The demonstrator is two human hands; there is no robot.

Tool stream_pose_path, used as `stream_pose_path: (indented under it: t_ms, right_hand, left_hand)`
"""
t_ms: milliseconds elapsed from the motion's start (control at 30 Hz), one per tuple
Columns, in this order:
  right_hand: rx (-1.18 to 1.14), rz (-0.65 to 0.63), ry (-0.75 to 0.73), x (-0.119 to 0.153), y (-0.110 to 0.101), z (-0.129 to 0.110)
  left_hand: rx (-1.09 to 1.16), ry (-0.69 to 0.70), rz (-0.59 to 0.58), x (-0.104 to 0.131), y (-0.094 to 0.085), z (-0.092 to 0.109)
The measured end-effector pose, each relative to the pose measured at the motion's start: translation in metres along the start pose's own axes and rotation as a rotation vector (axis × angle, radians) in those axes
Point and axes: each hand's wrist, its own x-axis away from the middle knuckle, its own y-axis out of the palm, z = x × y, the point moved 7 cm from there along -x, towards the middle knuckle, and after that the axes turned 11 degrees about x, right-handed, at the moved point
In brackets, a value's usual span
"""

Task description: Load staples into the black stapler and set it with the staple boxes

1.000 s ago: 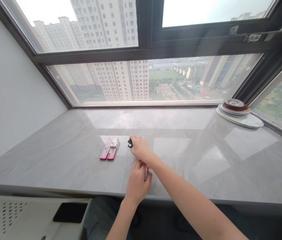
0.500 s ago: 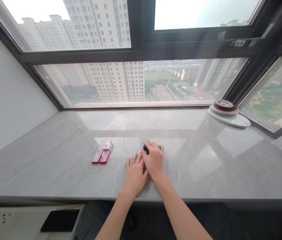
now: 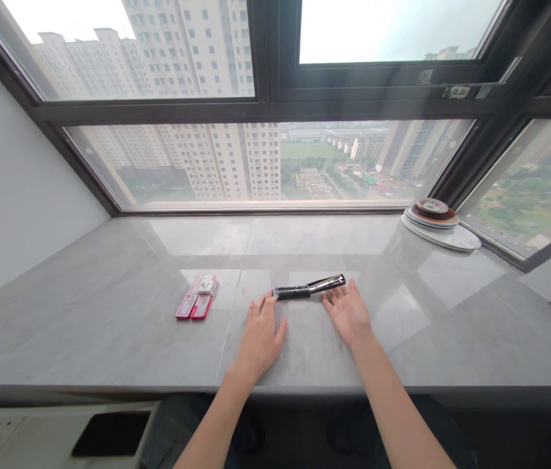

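Stapler: What looks like a black-and-silver stapler [image 3: 299,292] lies hinged out at 12 o'clock from my hands, its silver length angling toward 2, on the grey counter [image 3: 124,326].
Left hand: Palm down, fingers loosely spread, my left hand [image 3: 258,335] meets the stapler's 9 o'clock end with its fingertips, without a closed grasp.
Right hand: Palm turned up, fingers slack, my right hand [image 3: 350,318] waits beside the 3 o'clock end; whether it touches, I cannot tell.
Step in hand: Handling the unfolded stapler between both hands, by my reading.
Next move: Would call for a firm left hold before the right works the silver arm.
Boxes: Small red-and-white boxes [image 3: 202,306] sit together just past 9 o'clock.
Plates: Stacked plates [image 3: 434,218] rest at 2.
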Motion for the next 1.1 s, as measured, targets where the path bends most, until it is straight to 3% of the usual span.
stream_pose_path:
  t_ms: [100,233,333,467,633,733,900,1100]
  right_hand:
    - [0.018,-0.033,-0.005,0.033,-0.016,0.002]
    - [0.207,-0.084,-0.005,0.080,-0.028,0.003]
    - [0.392,-0.144,0.041,0.096,-0.024,0.008]
    - [0.714,-0.314,0.092,0.097,-0.005,0.018]
    - [0.923,-0.518,0.125,0.092,0.024,0.026]
    - [0.959,-0.592,0.141,0.085,0.040,0.030]
    - [1.143,-0.488,0.079,0.057,0.036,0.026]
    - [1.301,-0.389,0.077,0.042,0.003,0.004]
  left_hand:
    - [-0.031,-0.049,0.123,0.008,-0.031,-0.018]
    - [-0.281,-0.397,0.431,0.038,-0.087,-0.072]
    - [-0.380,-0.515,0.447,0.058,-0.099,-0.094]
    - [-0.318,-0.431,0.387,0.069,-0.091,-0.087]
    - [0.054,-0.119,0.131,0.058,-0.060,-0.042]
    - [0.234,-0.014,-0.004,0.043,-0.036,-0.015]
    - [0.399,0.000,-0.062,0.017,-0.015,-0.001]
    - [0.501,-0.017,-0.074,0.012,-0.015,-0.005]
